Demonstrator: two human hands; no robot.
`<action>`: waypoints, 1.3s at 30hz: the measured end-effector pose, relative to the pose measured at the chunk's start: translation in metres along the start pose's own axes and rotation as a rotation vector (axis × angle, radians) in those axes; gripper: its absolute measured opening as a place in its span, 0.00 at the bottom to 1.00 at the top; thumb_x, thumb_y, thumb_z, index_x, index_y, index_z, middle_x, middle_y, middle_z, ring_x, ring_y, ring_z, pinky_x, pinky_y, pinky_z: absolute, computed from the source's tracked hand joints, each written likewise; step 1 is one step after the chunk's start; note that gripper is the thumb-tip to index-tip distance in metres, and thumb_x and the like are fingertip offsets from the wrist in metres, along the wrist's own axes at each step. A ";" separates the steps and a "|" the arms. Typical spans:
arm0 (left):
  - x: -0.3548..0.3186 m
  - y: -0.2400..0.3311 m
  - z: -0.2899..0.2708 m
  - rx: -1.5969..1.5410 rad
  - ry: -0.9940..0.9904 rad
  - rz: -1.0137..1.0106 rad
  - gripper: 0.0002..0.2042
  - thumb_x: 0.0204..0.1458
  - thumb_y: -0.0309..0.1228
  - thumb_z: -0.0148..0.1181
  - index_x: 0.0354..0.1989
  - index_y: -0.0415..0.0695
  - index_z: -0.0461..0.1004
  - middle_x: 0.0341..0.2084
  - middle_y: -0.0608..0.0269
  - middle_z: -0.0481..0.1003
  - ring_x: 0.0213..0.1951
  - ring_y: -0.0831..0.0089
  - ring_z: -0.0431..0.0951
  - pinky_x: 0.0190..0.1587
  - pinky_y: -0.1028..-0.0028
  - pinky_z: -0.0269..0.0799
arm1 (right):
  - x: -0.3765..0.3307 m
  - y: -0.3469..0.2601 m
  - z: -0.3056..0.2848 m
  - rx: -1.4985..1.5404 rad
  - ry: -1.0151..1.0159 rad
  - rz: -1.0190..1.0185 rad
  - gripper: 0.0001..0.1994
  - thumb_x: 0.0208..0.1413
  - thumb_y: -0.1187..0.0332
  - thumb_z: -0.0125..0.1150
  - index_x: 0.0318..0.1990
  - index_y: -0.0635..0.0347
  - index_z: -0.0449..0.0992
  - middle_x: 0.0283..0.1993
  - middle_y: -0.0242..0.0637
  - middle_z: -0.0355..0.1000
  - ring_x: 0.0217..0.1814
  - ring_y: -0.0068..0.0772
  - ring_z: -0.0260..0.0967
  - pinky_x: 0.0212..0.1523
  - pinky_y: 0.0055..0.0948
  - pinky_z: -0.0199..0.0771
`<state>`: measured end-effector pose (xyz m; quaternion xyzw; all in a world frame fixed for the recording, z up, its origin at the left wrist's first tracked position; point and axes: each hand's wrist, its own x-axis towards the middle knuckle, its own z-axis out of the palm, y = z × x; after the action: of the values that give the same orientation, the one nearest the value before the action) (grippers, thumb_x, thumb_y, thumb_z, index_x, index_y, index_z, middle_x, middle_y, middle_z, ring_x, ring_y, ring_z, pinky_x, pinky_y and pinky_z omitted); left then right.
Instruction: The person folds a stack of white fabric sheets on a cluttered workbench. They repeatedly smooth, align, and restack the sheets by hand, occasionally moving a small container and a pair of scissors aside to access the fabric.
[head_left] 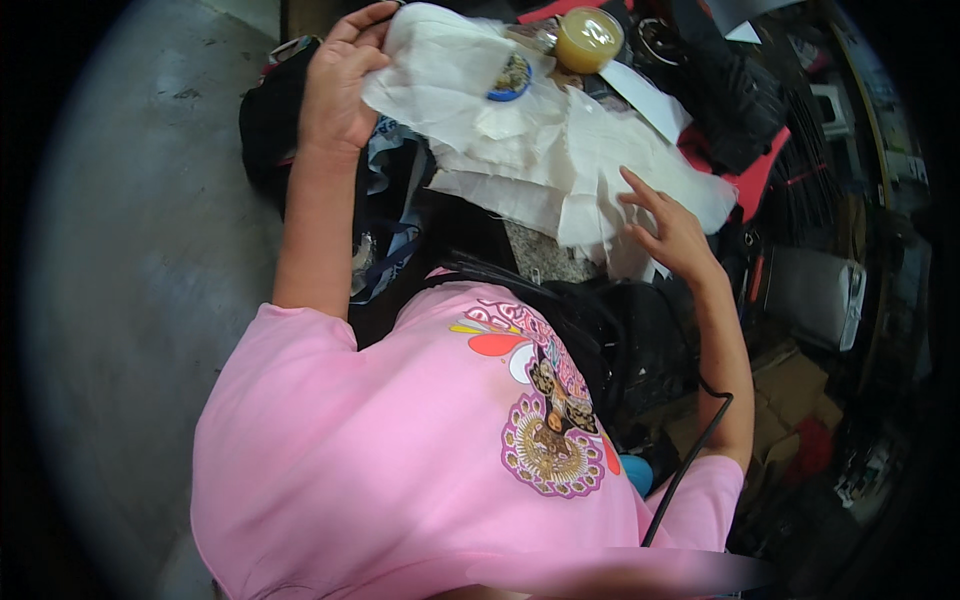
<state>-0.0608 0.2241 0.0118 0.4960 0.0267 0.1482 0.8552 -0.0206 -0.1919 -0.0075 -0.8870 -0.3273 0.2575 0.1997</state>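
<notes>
A thin white cloth with frayed edges lies in several wrinkled layers over the work surface. My left hand grips its far left corner, thumb on the near side and fingers curled at the edge. Over the cloth's right part my right hand is open, fingers spread and palm down; whether it presses on the fabric I cannot tell. Between the hands, toward the far edge, sits a small round blue container with something greyish-green in it. Cloth hides part of its rim.
Behind the cloth stands a clear cup of yellowish stuff. White paper lies beside it, near dark and red material. A black cable hangs along my right forearm. Cardboard lies at the lower right; grey floor spreads at left.
</notes>
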 end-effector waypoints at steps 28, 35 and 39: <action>0.023 -0.029 -0.033 0.478 0.092 0.024 0.12 0.53 0.20 0.55 0.44 0.41 0.79 0.38 0.63 0.80 0.41 0.75 0.79 0.48 0.74 0.74 | 0.200 -0.086 0.021 0.440 0.408 -0.164 0.34 0.46 0.63 0.72 0.62 0.59 0.66 0.54 0.51 0.75 0.55 0.50 0.74 0.58 0.37 0.72; 0.024 -0.075 -0.037 1.660 0.215 0.443 0.09 0.52 0.31 0.59 0.40 0.51 0.82 0.38 0.65 0.80 0.44 0.59 0.77 0.48 0.63 0.75 | 0.173 -0.079 0.015 0.510 0.404 -0.082 0.33 0.48 0.61 0.72 0.61 0.62 0.66 0.54 0.49 0.74 0.55 0.42 0.74 0.55 0.34 0.73; 0.024 -0.075 -0.018 1.517 0.006 0.441 0.10 0.51 0.33 0.62 0.42 0.51 0.81 0.41 0.68 0.80 0.48 0.62 0.75 0.50 0.63 0.74 | 0.175 -0.078 0.019 0.511 0.437 -0.142 0.32 0.49 0.63 0.71 0.61 0.63 0.67 0.53 0.48 0.74 0.54 0.39 0.74 0.55 0.33 0.73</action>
<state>-0.0244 0.2114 -0.0596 0.9372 0.0238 0.2572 0.2343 0.0453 -0.0138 -0.0393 -0.8174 -0.2625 0.1206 0.4984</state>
